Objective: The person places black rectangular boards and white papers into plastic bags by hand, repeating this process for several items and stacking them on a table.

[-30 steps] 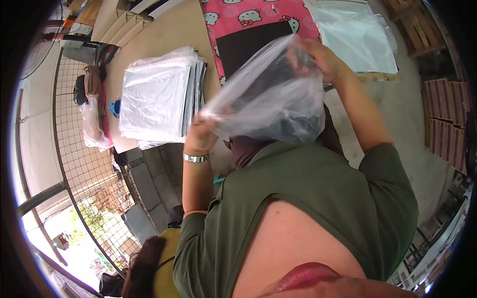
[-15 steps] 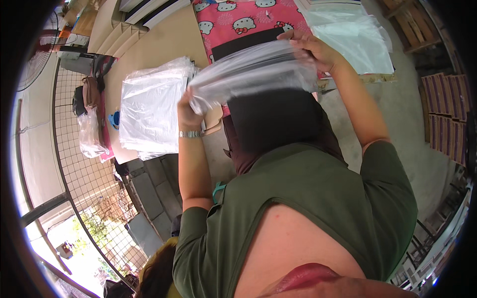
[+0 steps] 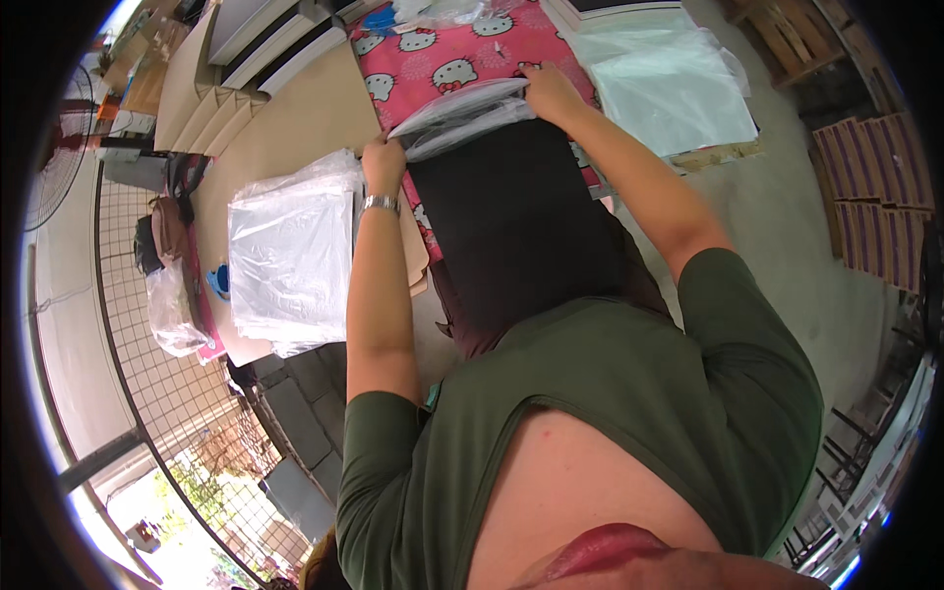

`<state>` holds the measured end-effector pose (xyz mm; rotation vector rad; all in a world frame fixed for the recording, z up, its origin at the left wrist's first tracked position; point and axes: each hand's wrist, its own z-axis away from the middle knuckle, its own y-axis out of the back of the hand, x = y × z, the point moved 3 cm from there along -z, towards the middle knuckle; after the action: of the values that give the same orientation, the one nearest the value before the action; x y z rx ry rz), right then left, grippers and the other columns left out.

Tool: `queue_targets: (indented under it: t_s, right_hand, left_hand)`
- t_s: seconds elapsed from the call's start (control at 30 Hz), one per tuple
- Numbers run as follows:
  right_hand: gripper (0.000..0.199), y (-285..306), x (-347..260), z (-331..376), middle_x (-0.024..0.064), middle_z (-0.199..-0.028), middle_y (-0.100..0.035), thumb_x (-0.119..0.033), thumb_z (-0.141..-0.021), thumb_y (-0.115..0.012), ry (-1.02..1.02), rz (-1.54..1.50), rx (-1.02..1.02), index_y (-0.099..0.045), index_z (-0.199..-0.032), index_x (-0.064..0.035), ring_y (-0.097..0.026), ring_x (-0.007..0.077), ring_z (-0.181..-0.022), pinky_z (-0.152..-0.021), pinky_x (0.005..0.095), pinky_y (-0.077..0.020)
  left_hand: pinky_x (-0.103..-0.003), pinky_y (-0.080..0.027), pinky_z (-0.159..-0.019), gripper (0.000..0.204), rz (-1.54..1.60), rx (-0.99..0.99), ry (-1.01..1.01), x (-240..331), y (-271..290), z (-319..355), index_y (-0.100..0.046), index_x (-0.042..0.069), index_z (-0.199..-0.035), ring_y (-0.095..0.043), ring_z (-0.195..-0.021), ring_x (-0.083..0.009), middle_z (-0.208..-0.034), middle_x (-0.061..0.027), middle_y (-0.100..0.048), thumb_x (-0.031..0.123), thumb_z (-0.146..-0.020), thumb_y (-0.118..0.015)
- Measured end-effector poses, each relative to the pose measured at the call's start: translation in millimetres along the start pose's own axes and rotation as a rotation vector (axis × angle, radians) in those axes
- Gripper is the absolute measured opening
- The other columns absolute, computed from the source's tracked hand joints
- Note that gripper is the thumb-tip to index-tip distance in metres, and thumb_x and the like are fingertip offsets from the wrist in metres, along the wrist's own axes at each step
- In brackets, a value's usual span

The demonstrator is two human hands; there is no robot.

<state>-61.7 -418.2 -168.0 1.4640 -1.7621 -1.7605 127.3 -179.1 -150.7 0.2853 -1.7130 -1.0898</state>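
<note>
Head view, looking down over the person's chest and green shirt [image 3: 629, 413].

L. hand [image 3: 383, 162]: closed, pinching the near-left corner of a clear bag [image 3: 462, 108]; metal watch [image 3: 380, 204] on the wrist. R. hand [image 3: 551, 90]: fingers curled over the bag's far-right edge, gripping it. Both arms stretched forward, bag held taut between the two hands.

Bag: thin, see-through plastic, mouth end bunched betw. the hands, lying across the top edge of a black sheet [image 3: 516, 226]. Sheet is flat, rectangular, dark; runs from the bag down toward the person's body, where its lower end meets the shirt. Whether the sheet's top edge is inside the bag or just under it cannot be told.

Below both: pink cloth [image 3: 442, 49] w/ white cartoon-cat print, spread on the work surface.

Left of L. arm: stack of bagged sheets [image 3: 290, 251], glossy, on brown cardboard [image 3: 285, 118]; stack is near the L. hand but apart from it. Far right of R. arm: loose pile of clear bags [image 3: 669, 84] on the floor side, well apart from the hand.

Periphery: wire mesh fence [image 3: 138, 324] at left, w/ a small plastic bag [image 3: 169, 310] beside it; cardboard boxes [image 3: 875, 197] at right edge; concrete floor [image 3: 787, 246] betw. boxes and the person.
</note>
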Motion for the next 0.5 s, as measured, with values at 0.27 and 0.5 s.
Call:
queue_targets:
  t_s: [0.27, 0.5]
  right_hand:
    - [0.031, 92, -60, 30, 0.0304, -0.097, -0.053, -0.016, -0.077, -0.052, 0.003, 0.083, 0.083, -0.054, -0.102, 0.0037, -0.059, 0.0413, -0.083, -0.072, 0.0455, -0.0497]
    - [0.016, 139, -91, 28, 0.0182, -0.074, -0.062, -0.011, -0.075, -0.053, 0.127, 0.19, 0.144, -0.061, -0.077, 0.0028, -0.063, 0.034, -0.073, -0.066, 0.0406, -0.0516]
  left_hand:
    - [-0.032, -0.045, -0.061, 0.024, 0.114, -0.128, 0.047, 63, 72, 30, -0.063, -0.003, -0.088, -0.06, -0.067, -0.0207, -0.071, -0.0144, -0.062, 0.016, -0.08, -0.05]
    - [-0.027, -0.041, -0.053, 0.025, 0.434, -0.114, 0.01, 85, 128, 34, -0.062, -0.002, -0.085, -0.05, -0.057, -0.0134, -0.068, -0.005, -0.057, 0.021, -0.084, -0.052]
